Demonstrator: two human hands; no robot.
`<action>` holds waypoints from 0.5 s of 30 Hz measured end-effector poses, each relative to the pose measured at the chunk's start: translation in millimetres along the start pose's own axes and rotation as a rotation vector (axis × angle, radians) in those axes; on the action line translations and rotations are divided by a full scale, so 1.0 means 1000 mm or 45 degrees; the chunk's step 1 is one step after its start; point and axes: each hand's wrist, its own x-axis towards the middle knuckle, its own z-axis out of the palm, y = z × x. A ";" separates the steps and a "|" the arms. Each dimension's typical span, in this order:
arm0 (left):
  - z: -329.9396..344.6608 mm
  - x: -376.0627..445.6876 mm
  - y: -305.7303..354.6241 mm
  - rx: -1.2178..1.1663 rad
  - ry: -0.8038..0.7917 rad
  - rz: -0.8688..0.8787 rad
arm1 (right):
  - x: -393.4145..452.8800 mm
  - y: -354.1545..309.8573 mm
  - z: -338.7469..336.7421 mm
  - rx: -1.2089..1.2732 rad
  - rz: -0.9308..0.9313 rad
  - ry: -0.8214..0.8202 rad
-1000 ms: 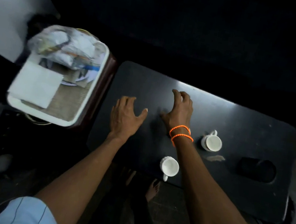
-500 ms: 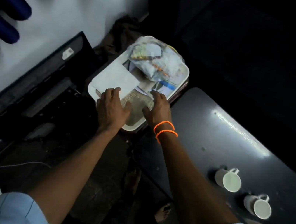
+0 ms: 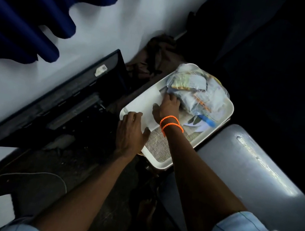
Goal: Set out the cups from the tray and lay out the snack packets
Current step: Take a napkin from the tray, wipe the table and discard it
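Left hand (image 3: 131,132): fingers straight, resting on the tray (image 3: 225,115) near edge.
Right hand (image 3: 167,107): reaches the bag of snack packets (image 3: 197,94); grasp cannot be told.

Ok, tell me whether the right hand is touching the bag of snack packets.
Touching. The head view shows the right hand with its fingertips against the edge of the bag of snack packets on the tray.

One head-worn camera looks steeply down, near, over both forearms onto the tray (image 3: 225,117)
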 end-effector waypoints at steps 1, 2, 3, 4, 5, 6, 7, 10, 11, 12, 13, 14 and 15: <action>0.000 0.001 -0.001 -0.007 -0.008 0.001 | 0.004 -0.003 0.001 -0.039 0.033 0.014; 0.000 0.003 -0.003 -0.020 -0.015 0.006 | 0.007 -0.007 0.002 -0.071 0.059 0.015; 0.001 0.004 -0.004 -0.037 -0.020 0.009 | 0.010 -0.010 0.003 -0.085 0.071 0.004; 0.001 0.005 -0.006 -0.054 -0.023 0.009 | 0.012 -0.012 0.003 -0.078 0.073 -0.016; 0.001 0.006 -0.007 -0.068 -0.025 0.006 | 0.014 -0.014 0.003 -0.052 0.072 -0.035; 0.001 0.007 -0.008 -0.078 -0.027 0.003 | 0.016 -0.015 0.002 -0.019 0.077 -0.050; 0.001 0.008 -0.009 -0.090 -0.029 -0.001 | 0.018 -0.016 0.001 0.014 0.087 -0.063; 0.000 0.010 -0.009 -0.172 -0.017 -0.053 | 0.023 -0.015 -0.005 0.140 0.110 -0.124; 0.000 0.010 -0.009 -0.207 -0.009 -0.076 | 0.024 -0.014 -0.007 0.220 0.111 -0.138; -0.001 0.010 -0.008 -0.235 -0.001 -0.095 | 0.025 -0.014 -0.009 0.291 0.119 -0.146; -0.001 0.010 -0.008 -0.256 0.005 -0.109 | 0.025 -0.012 -0.011 0.334 0.124 -0.144; -0.001 0.011 -0.007 -0.269 0.010 -0.121 | 0.025 -0.011 -0.014 0.342 0.122 -0.146; 0.000 0.011 -0.006 -0.277 0.013 -0.130 | 0.026 -0.010 -0.015 0.328 0.113 -0.153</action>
